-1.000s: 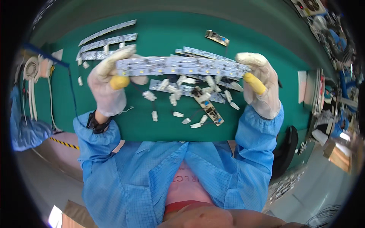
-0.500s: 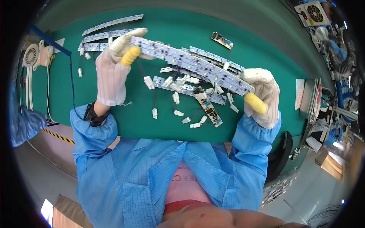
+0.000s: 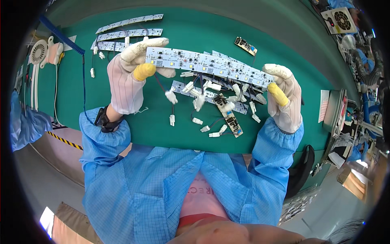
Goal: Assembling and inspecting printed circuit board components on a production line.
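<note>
LED strip board (image 3: 209, 65): long, narrow white circuit panel, studded with small square yellow emitters and dark components, held in the air above the green work mat (image 3: 284, 32). It runs from upper left to lower right at a slight slope. Thin dark leads hang from its underside and end in small white plug connectors (image 3: 171, 97).

Left hand (image 3: 130, 79): white fabric glove with a yellow thumb cot; thumb below and fingers above are clamped on the board's left end. A dark wrist strap (image 3: 103, 120) sits at the cuff, with a blue coiled cord (image 3: 61, 36) leading off toward the upper left.

Right hand (image 3: 284, 99): same glove and yellow cot, pinched shut on the board's right end.

Beneath the held board, on the mat: further strip boards (image 3: 211, 95) lying flat, a small dark board (image 3: 227, 114) and loose white connectors (image 3: 211, 131). At the mat's upper left lie three more strips (image 3: 130, 26); a small separate board (image 3: 245, 45) lies at upper centre. A white fan (image 3: 38, 51) stands at the far left.

Change against the earlier frames: a second ago the board was level; half a second ago it sloped steeply, left end high. Now the slope is gentler. Both hands keep the same end grips throughout, and the items on the mat have not shifted.
</note>
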